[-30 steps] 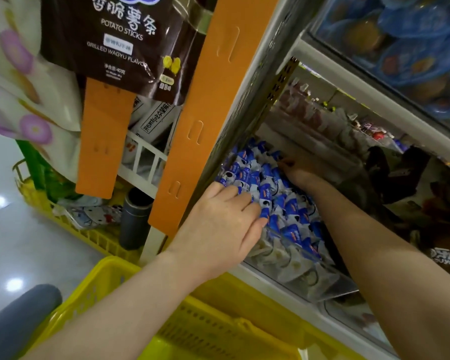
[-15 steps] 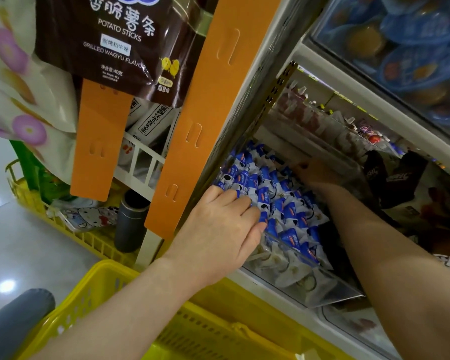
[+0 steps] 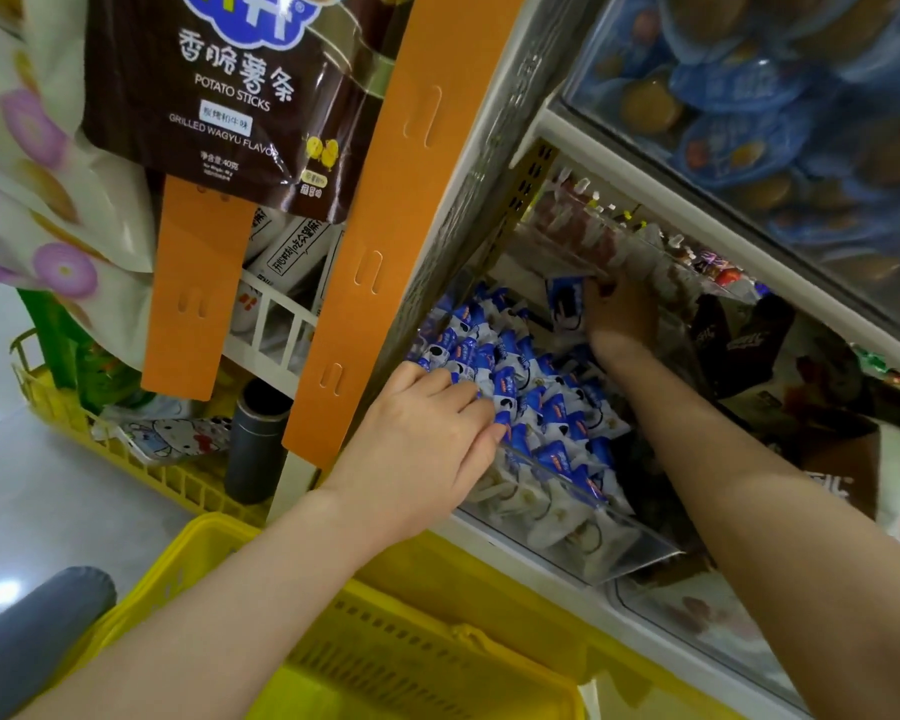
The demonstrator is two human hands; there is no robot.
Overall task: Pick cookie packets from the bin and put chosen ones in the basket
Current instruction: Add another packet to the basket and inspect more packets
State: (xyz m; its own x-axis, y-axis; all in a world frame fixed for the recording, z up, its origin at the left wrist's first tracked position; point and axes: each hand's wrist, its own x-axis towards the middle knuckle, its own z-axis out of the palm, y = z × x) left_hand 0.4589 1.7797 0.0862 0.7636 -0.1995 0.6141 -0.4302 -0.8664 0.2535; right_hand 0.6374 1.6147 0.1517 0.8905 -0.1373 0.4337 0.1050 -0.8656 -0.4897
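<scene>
The right hand grips one blue cookie packet, up at the back of the bin. The left hand lies on the packet pile near the front; I cannot tell if it grips any. The yellow basket sits under the left arm.

A shiny grey floor shows bright spots of light. A white shelf stands here, with two orange strips hanging beside it.
</scene>
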